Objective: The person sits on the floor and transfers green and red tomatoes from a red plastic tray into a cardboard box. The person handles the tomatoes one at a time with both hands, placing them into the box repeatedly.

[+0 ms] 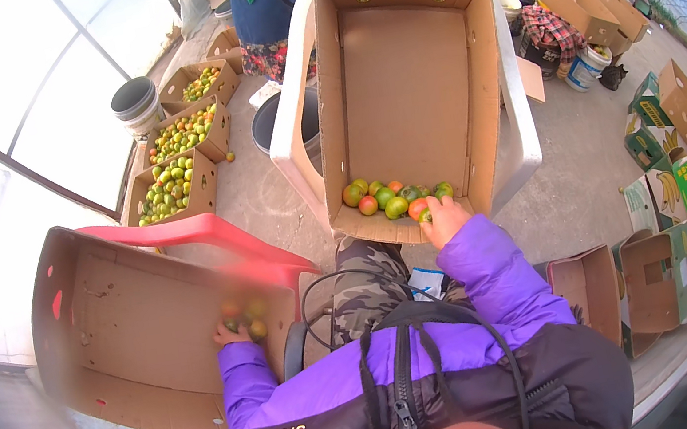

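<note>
In front of me, a cardboard box (408,90) is tilted against a white plastic chair (292,148). Green and orange tomatoes (396,206) lie in a row along its near end. My right hand (446,222) has its fingers around a greenish tomato (425,215) at that end's right side. To the left, a second cardboard box (143,313) rests on a red plastic chair (204,230). Inside its right end my left hand (232,334) touches a small cluster of tomatoes (251,311). Blur hides whether the left fingers grip one.
Cardboard boxes full of tomatoes (168,192) line the left wall, near stacked buckets (135,102). A dark bucket (285,122) stands behind the white chair. Another person (263,25) is beyond it. At right are banana boxes (670,190) and open cartons (648,287).
</note>
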`<state>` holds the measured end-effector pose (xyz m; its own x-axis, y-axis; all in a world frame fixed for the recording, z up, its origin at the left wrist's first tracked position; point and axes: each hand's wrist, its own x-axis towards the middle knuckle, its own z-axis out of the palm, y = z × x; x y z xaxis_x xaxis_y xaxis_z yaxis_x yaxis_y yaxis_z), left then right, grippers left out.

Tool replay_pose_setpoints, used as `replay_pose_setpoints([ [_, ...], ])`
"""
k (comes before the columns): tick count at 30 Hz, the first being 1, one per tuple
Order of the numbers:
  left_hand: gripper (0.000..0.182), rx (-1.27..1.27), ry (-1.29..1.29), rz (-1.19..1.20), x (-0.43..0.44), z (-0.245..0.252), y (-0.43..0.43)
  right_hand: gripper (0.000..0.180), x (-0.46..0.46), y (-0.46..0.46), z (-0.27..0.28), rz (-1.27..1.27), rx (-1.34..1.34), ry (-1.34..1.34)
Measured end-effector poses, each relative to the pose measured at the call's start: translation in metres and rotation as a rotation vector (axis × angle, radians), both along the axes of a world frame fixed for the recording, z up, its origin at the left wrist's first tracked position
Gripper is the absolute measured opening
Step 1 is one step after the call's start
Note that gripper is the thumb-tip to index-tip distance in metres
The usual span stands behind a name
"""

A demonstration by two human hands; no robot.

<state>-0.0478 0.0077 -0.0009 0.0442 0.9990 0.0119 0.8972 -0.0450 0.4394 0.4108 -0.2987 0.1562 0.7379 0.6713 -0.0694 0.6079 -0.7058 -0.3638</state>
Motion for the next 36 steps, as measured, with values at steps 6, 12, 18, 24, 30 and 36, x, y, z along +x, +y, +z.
replay_pose_setpoints([
  [6, 0.059, 0.076, -0.094, -0.085, 0.001, 0.033, 0.003, 0.049, 0.003, 0.001, 0.001, 0.094, 0.170, -0.016],
  [12, 0.049, -0.474, -0.868, -0.422, 0.088, 0.149, -0.049, 0.053, -0.035, 0.038, 0.019, 0.483, 0.432, 0.532],
  [18, 0.053, -0.739, -0.986, -0.983, 0.189, 0.200, -0.117, 0.064, -0.080, 0.066, 0.041, 0.565, 0.442, 1.276],
  [24, 0.043, -0.370, -0.769, -0.790, 0.147, 0.152, -0.068, 0.062, -0.043, 0.052, -0.020, 0.311, 0.622, 0.647],
  [30, 0.047, 0.081, -0.037, -0.299, 0.042, 0.059, -0.034, 0.066, 0.014, 0.027, -0.088, -0.156, 0.563, 0.547],
  [36, 0.071, -0.352, 0.118, -0.106, 0.013, 0.042, -0.033, 0.068, 0.036, 0.019, -0.095, -0.326, 0.645, 0.210],
])
